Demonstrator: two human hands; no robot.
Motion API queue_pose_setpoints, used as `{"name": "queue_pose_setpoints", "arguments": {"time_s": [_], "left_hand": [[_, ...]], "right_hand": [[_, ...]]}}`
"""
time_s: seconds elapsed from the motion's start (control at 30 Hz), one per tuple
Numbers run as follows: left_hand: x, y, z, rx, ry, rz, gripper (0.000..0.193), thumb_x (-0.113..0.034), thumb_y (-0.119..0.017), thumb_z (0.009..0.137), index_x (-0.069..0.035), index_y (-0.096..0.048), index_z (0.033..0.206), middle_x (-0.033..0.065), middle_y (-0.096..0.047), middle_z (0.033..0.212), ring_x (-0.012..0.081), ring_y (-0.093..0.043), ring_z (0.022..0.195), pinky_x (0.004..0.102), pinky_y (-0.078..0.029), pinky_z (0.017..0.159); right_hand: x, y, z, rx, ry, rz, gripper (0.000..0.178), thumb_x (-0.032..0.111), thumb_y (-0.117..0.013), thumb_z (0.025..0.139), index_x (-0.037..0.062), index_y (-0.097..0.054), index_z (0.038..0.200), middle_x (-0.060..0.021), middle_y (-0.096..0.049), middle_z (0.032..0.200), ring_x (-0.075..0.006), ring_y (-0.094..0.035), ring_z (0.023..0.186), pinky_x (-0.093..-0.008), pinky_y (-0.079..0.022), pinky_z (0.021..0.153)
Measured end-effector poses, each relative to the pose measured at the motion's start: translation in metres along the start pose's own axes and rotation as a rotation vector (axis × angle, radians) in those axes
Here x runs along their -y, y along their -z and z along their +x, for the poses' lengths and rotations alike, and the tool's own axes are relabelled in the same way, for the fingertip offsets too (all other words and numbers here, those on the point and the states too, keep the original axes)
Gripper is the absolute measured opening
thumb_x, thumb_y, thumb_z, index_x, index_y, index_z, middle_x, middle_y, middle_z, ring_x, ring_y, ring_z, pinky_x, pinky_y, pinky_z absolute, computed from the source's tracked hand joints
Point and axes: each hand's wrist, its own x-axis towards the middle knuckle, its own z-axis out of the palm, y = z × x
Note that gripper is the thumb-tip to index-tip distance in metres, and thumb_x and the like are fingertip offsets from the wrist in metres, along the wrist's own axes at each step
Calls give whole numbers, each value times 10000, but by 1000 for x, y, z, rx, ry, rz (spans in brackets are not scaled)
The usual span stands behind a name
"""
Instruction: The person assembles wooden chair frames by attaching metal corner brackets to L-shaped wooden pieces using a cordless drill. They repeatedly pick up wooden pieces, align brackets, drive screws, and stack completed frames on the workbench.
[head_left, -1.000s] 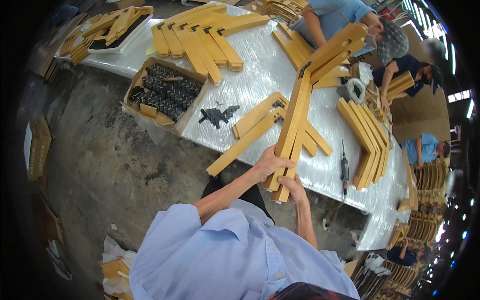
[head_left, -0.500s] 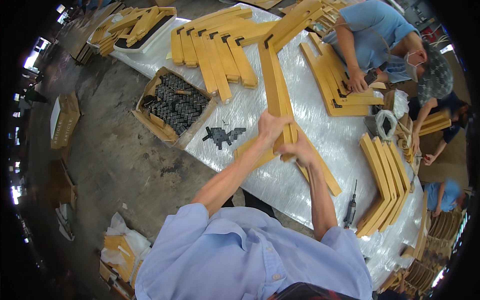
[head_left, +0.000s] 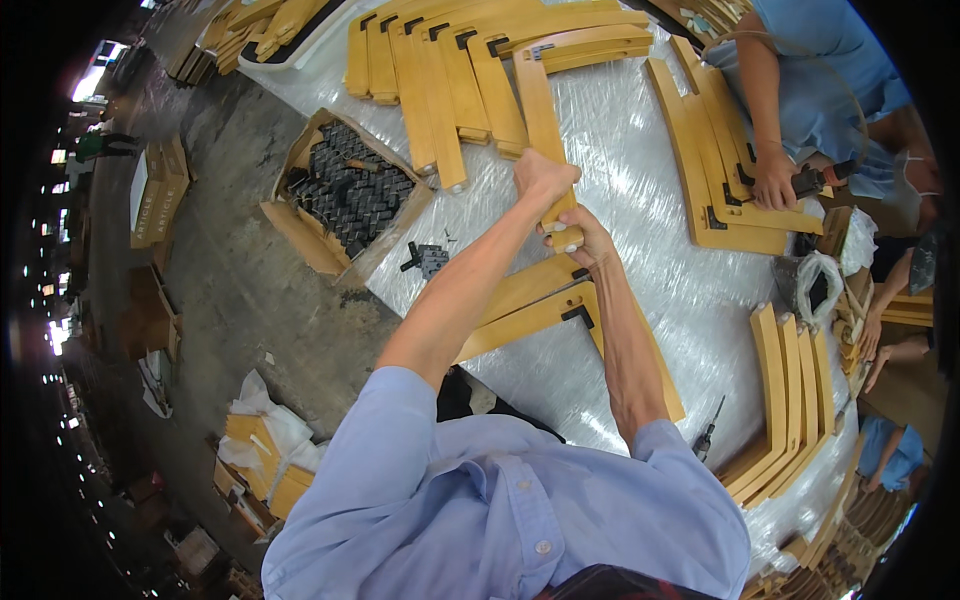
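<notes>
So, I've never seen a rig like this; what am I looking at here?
No machine here: a person works bare-handed. The view comes from a wide camera on their head, looking down, so straight edges bend. The left hand and right hand hold angled wood, seemingly two pieces together. On the shiny table lie more wooden pieces, small black brackets and a power tool. A cardboard box of black parts sits by the table's edge. To the right, a co-worker's hand grips another tool.
</notes>
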Motion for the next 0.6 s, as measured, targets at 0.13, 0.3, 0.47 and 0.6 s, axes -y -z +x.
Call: {"name": "queue_pose_setpoints", "arguments": {"time_s": [0.13, 0.3, 0.47, 0.6], "left_hand": [[11, -29, 9, -80, 93, 33, 595, -177, -787, 648, 120, -513, 1084, 298, -660, 1036, 416, -663, 1003, 423, -538, 882], [13, -39, 8, -97, 84, 6, 614, -160, -765, 692, 115, -440, 1133, 311, -643, 1048, 439, -645, 1027, 452, -520, 912], [23, -42, 7, -149, 29, 1, 689, -235, -806, 667, 131, -454, 1133, 311, -651, 1014, 421, -670, 974, 443, -540, 857], [41, -42, 10, -204, -33, 10, 611, -249, -775, 697, 131, -495, 1087, 312, -650, 1020, 420, -668, 975, 442, -535, 853]], "right_hand": [[5, 6, 6, -188, 64, -232, 677, 81, -657, 726, -32, -442, 1357, -178, -599, 1149, -262, -653, 943, -356, -553, 768], [9, 10, 12, -334, 215, -515, 931, 35, -646, 648, 5, -296, 1511, -183, -522, 1304, -300, -531, 1188, -345, -431, 1001], [-1, 21, 14, -254, 251, -457, 979, 6, -638, 626, 27, -276, 1534, -185, -489, 1352, -294, -483, 1252, -345, -407, 1040], [-6, 18, 18, -187, 212, -403, 995, -9, -637, 616, 33, -272, 1540, -180, -485, 1356, -295, -484, 1247, -355, -416, 1039]]}}
